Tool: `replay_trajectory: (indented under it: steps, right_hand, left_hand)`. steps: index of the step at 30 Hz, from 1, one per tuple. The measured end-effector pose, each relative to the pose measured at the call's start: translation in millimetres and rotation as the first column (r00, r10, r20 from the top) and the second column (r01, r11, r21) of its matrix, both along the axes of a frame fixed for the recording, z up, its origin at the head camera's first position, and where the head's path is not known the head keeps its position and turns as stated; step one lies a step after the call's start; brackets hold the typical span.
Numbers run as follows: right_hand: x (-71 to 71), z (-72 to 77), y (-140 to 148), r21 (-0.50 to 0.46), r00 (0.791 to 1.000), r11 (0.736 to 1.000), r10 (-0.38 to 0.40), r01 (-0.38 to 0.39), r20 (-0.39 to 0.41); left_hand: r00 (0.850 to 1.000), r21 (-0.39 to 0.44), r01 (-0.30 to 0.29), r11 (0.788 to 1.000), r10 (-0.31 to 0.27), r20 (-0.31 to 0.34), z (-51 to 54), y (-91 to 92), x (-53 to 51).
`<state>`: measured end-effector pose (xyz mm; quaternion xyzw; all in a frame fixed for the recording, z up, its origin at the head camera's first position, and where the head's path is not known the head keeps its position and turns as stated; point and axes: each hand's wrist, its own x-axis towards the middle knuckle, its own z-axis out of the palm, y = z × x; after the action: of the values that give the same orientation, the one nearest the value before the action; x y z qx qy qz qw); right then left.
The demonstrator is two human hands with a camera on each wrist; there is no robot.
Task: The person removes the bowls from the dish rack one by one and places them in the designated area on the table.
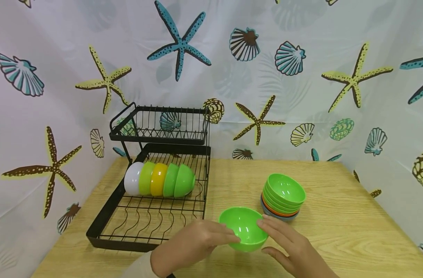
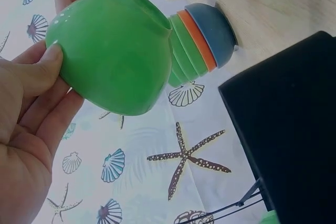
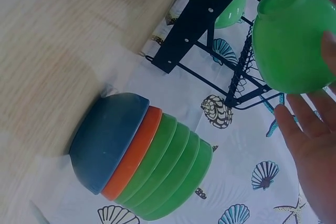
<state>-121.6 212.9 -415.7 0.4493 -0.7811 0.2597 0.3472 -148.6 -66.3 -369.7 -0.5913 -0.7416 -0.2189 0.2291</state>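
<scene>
Nearest my remote viewpoint, a person's bare left hand, in a pale sleeve coming in from 7 o'clock, pinches a glossy, bright green, round, plastic-looking bowl at its 8 o'clock side, thumb on the outer wall and fingers over the rim. The bare right hand holds the same bowl from 4 o'clock, fingers nearly straight at the rim, thumb below at the outer wall. Between the two, I see the bowl tilted, its mouth toward my head view, raised above a pale wood-grain table. At 2 o'clock from it, near but apart, stands a nested stack of round bowls, green ones over an orange one over a dark blue one. At 10 o'clock, a two-tier black wire dish rack carries a row of round bowls on edge in its lower tray: white, lime, amber and two green. Behind, at 12 o'clock, hangs a white curtain printed with starfish and seashells
</scene>
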Motion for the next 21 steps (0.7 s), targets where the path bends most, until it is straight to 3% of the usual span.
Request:
replay_trajectory:
  steps: [6, 16, 21]
  right_hand:
    - [-0.5, -2.3, -1.4, -0.013, 0.998, 0.999, 0.03, -0.03, -0.063]
    - [-2.7, -3.5, -3.6, -0.035, 0.989, 0.993, 0.108, -0.112, -0.101]
    - [-3.2, -3.3, -4.7, -0.041, 0.988, 0.993, 0.106, -0.111, -0.109]
  left_hand:
    - [1.0, -0.03, 0.008, 1.0, -0.008, -0.013, -0.5, 1.1, 1.0]
    - [0.998, -0.055, 0.041, 0.998, -0.043, -0.035, -1.3, 1.5, 0.8]
    - [0.999, -0.063, 0.042, 0.997, -0.043, -0.027, -0.9, 1.2, 1.6]
